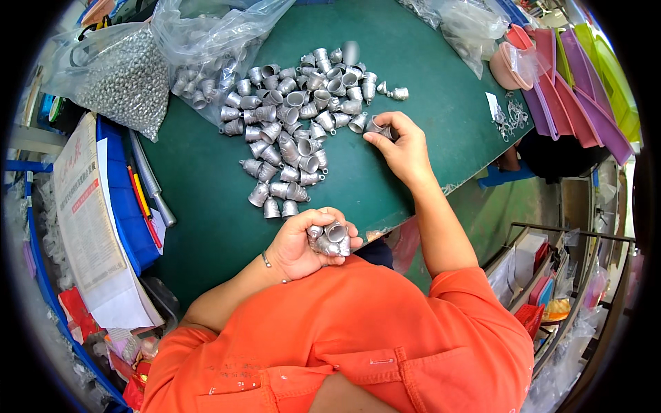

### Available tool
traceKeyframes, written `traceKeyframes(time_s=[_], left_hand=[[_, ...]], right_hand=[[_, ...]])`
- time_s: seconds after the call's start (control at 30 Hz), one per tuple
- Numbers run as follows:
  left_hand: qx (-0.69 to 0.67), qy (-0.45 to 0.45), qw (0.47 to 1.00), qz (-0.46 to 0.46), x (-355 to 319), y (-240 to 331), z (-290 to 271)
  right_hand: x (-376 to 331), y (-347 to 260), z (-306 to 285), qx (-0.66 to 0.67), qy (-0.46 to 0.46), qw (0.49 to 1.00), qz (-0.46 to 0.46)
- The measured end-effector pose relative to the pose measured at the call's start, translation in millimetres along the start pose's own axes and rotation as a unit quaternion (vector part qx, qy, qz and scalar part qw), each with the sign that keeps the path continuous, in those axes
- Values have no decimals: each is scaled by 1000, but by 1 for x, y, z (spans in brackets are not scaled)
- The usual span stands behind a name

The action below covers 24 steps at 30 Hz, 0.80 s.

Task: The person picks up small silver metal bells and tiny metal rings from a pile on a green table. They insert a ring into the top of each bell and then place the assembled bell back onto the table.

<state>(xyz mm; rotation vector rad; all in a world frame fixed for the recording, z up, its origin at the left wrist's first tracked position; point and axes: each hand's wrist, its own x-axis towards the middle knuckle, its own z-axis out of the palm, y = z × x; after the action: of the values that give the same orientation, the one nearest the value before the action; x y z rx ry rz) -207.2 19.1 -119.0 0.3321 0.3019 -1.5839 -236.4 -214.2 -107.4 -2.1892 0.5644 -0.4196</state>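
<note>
Head view. Green tabletop [206,186] filled the middle of the scene, its near edge just in front of the person's orange shirt [358,330]. A loose pile of small silver bell-shaped metal caps [296,131] lay spread across the tabletop's centre, running from the far side down toward the near edge.

Left hand [303,244] was held near the body, just off the tabletop's near edge, with a thin bracelet [265,259] at the wrist. Its grip was curled closed around a small cluster of caps [329,237], several of them stacked against the fingers and palm, open ends showing.

Right hand [403,148] was stretched out over the tabletop at the right edge of the pile. Its grip was pinched shut, thumb and fingertips on a single cap [379,127] that sat touching the outermost pieces of the pile.

Two clear plastic bags lay at the far left: one bag of tiny silver parts [124,76], and beside it a second bag [206,41] holding more bell-shaped caps, its mouth open toward the pile. Pencils [141,203] and a metal rod [151,182] lay along the tabletop's left edge, next to a blue tray [127,206] with printed paper [86,213] on it. Coloured plastic trays [578,89] were stacked at the far right, with pink bowls [509,62] just beside them.
</note>
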Motion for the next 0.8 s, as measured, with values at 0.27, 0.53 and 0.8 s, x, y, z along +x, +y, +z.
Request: traceKeyframes(time_s=[0.27, 0.53, 0.8], left_hand=[[-6, -4, 1000, 1, 1, 0, 0], [-21, -10, 1000, -3, 2, -1, -1], [31, -8, 998, 45, -2, -3, 3]], right_hand=[[-22, -11, 2, 223, 52, 971, -72], [-38, -19, -10, 490, -82, 864, 84], [-49, -9, -6, 768, -204, 582, 171]])
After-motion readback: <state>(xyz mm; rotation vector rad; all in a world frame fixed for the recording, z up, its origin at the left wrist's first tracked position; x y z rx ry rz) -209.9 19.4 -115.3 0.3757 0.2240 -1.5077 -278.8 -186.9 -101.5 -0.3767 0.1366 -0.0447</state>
